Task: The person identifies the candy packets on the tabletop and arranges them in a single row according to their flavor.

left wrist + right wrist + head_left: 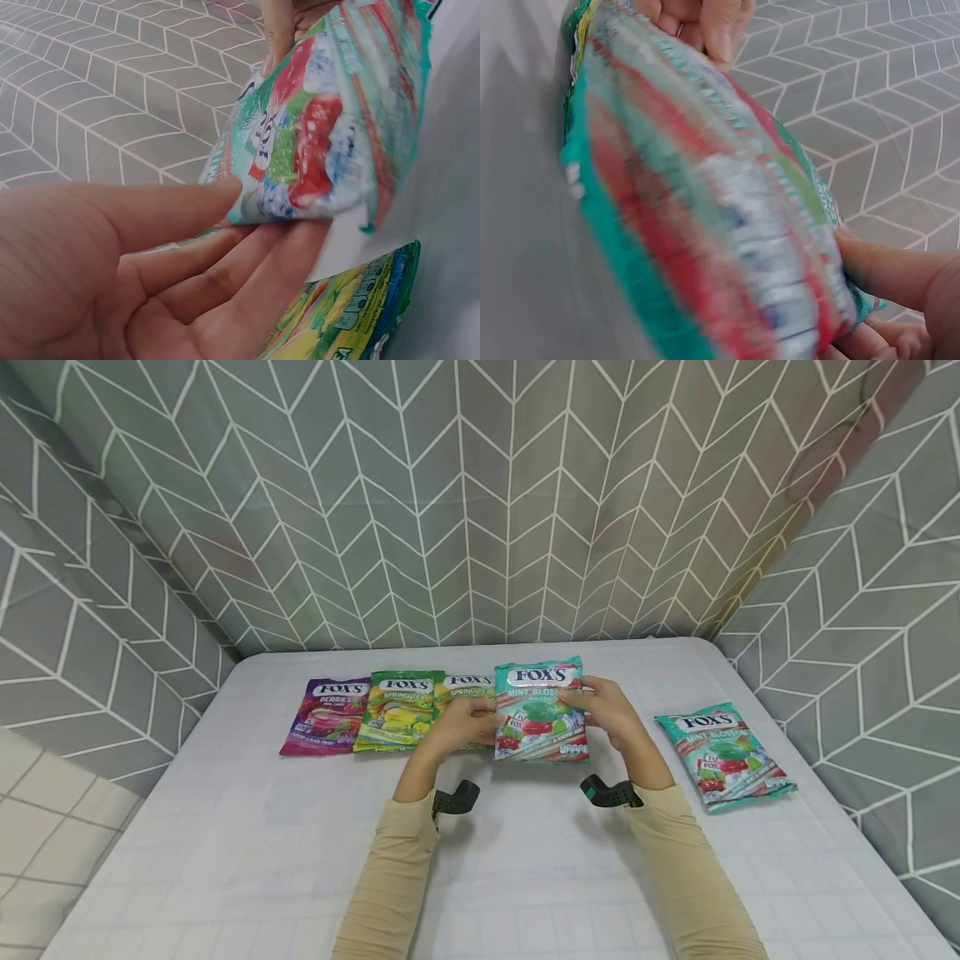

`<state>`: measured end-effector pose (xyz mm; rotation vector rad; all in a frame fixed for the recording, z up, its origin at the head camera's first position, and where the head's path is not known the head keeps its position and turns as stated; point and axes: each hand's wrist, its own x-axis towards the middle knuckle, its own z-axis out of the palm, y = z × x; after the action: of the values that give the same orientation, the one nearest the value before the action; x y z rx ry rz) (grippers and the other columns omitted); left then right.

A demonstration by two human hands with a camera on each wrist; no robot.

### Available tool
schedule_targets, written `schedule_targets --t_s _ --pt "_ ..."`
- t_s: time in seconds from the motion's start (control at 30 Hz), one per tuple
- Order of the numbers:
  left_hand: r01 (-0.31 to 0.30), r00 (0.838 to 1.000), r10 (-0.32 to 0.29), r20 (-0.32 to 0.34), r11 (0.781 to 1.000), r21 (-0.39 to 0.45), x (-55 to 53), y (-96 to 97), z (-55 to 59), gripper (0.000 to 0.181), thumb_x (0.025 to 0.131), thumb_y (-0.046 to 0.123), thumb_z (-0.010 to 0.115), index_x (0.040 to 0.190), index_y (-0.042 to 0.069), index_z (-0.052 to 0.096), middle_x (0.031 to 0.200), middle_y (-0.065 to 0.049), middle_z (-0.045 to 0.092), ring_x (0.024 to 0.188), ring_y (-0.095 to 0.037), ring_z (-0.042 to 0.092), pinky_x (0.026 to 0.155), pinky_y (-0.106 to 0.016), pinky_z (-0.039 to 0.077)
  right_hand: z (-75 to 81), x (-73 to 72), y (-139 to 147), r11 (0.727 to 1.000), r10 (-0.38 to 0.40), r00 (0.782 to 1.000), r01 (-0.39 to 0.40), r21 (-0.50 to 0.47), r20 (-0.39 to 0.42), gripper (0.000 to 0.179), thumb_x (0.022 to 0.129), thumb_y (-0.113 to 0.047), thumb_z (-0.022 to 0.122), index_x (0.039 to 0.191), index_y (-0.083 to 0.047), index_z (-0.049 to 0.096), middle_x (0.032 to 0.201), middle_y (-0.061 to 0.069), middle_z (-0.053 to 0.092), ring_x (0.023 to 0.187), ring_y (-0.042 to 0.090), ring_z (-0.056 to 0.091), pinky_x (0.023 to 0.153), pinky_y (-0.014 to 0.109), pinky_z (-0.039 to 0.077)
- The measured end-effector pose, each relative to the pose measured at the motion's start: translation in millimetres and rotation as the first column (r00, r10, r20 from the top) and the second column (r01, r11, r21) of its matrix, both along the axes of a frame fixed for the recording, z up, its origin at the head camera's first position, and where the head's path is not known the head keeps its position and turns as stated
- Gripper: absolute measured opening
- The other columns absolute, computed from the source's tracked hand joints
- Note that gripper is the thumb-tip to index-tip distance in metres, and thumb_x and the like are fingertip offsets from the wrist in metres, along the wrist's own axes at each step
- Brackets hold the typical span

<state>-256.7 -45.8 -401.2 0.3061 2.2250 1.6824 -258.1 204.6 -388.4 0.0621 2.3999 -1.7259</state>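
A teal bag of mint candy [542, 714], printed with red cherries and green leaves, is held up between both hands above the white table. My left hand [465, 723] pinches its left edge, thumb in front and fingers behind, as the left wrist view shows. On the opposite edge my right hand [609, 710] grips it with the thumb on the front; the right wrist view shows fingers tucked beneath. Behind the left hand lies a yellow-green spring tea candy bag [468, 687], partly covered by that hand and the teal bag.
Left of the hands lie another spring tea candy bag [401, 714] and a purple berries candy bag [327, 717], side by side. A second teal mint candy bag [726, 757] lies tilted at the table's right. Grey chevron-patterned curtain [450, 510] surrounds the white table [300, 860].
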Motion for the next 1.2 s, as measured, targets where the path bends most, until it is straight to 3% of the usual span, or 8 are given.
schedule_targets --t_s 0.17,0.33,0.5,0.73,0.93,1.07,1.2 --pt "-0.015 1.000 0.013 0.022 0.998 0.061 -1.9 0.3 -3.1 0.033 0.095 0.003 0.059 0.125 -0.010 0.057 0.109 -0.023 0.065 0.089 -0.029 0.069 0.077 -0.034 0.056 -3.1 -2.1 3.6 0.999 -0.029 0.999 0.029 -0.023 0.025 0.071 0.096 -0.030 0.061 0.148 0.004 0.027 0.131 0.025 0.051 0.104 0.032 0.062 0.092 0.042 0.048" --pt "-0.068 0.998 0.068 0.006 0.996 0.058 -3.3 5.4 -9.7 0.032 0.095 0.003 0.059 0.124 -0.010 0.058 0.107 -0.022 0.066 0.088 -0.029 0.069 0.077 -0.034 0.056 -5.3 -2.6 9.2 0.998 0.013 0.999 -0.010 -0.069 0.044 0.071 0.094 -0.022 0.063 0.148 0.003 0.026 0.131 0.025 0.051 0.098 0.025 0.064 0.086 0.033 0.051" --pt "-0.108 0.990 0.102 -0.094 0.992 -0.061 -5.7 15.2 -15.3 0.035 0.092 0.007 0.065 0.124 -0.007 0.060 0.106 -0.020 0.068 0.085 -0.027 0.070 0.076 -0.034 0.056 -8.1 -5.5 15.2 0.995 0.040 0.998 -0.036 -0.095 0.050 0.079 0.092 -0.014 0.066 0.151 0.002 0.017 0.144 0.026 0.040 0.119 0.034 0.053 0.097 0.039 0.045" --pt "-0.165 0.964 0.095 -0.250 0.947 -0.276 -18.7 30.3 -19.6 0.044 0.087 0.015 0.073 0.125 -0.005 0.060 0.109 -0.018 0.067 0.097 -0.029 0.064 0.076 -0.038 0.054 -14.2 -25.7 13.5 1.000 0.006 1.000 -0.005 -0.026 0.028 0.077 0.091 -0.011 0.067 0.151 0.001 0.020 0.147 0.026 0.037 0.126 0.038 0.046 0.101 0.045 0.041" --pt "-0.217 0.953 0.126 -0.276 0.919 -0.328 -24.9 40.6 -20.8 0.042 0.085 0.011 0.075 0.121 -0.007 0.062 0.103 -0.018 0.068 0.080 -0.023 0.064 0.063 -0.030 0.050 -22.9 -41.6 9.4 1.000 0.005 1.000 -0.005 0.028 0.017 0.075 0.091 -0.009 0.066 0.150 0.004 0.022 0.142 0.028 0.042 0.123 0.039 0.049 0.100 0.045 0.042" --pt "-0.250 0.947 0.158 -0.280 0.909 -0.332 -22.9 42.5 -21.4 0.036 0.083 0.009 0.076 0.113 -0.008 0.064 0.091 -0.015 0.067 0.067 -0.017 0.053 0.054 -0.025 0.041 -28.9 -46.0 5.8 0.998 0.023 1.000 -0.023 0.060 -0.002 0.072 0.090 -0.007 0.066 0.147 0.007 0.024 0.137 0.030 0.047 0.119 0.040 0.051 0.098 0.046 0.043" --pt "-0.281 0.936 0.181 -0.301 0.901 -0.332 -20.7 45.8 -24.2 0.032 0.082 0.005 0.076 0.109 -0.007 0.064 0.084 -0.013 0.065 0.067 -0.017 0.053 0.054 -0.025 0.042 -34.0 -47.2 2.9 0.993 0.023 1.000 -0.021 0.116 -0.017 0.067 0.090 -0.007 0.066 0.144 0.009 0.029 0.132 0.030 0.051 0.114 0.039 0.054 0.095 0.046 0.045"
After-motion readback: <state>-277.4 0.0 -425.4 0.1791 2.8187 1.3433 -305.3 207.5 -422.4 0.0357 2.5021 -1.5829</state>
